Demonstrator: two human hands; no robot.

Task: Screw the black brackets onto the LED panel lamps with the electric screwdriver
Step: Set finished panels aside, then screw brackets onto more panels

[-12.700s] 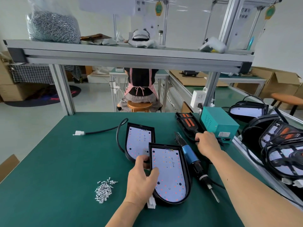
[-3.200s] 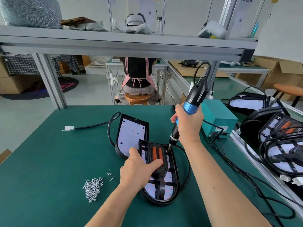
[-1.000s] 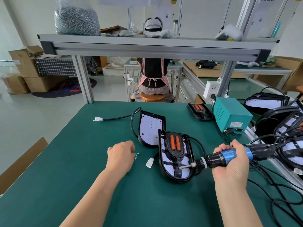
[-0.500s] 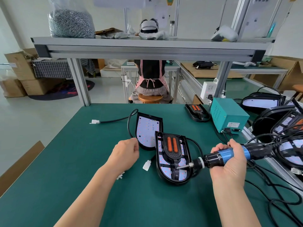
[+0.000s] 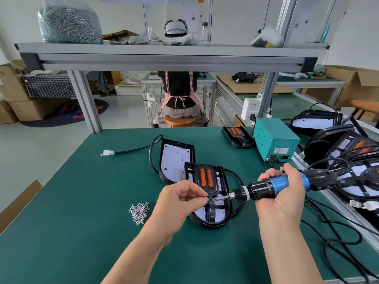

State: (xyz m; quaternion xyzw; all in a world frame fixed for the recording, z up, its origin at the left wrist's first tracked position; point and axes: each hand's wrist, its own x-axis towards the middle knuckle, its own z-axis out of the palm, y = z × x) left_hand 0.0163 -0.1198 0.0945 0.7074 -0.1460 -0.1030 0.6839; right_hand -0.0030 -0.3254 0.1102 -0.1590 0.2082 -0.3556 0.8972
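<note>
While one screw (image 5: pixel 206 198) is pinched, two lamps (image 5: pixel 202 212) overlap.

1 wide-angle head-worn view, forward and down onto the green bench (image 5: pixel 82 232), close above its near edge

A factory assembly workshop: a green-matted workbench (image 5: pixel 82 232) under an aluminium-profile shelf (image 5: pixel 164 56) carrying a bag of screws (image 5: pixel 67 23), LED panel lamps (image 5: pixel 313 123) piled to its right, and beyond it an aproned worker (image 5: pixel 180 93) seated at another bench (image 5: pixel 207 79).
</note>
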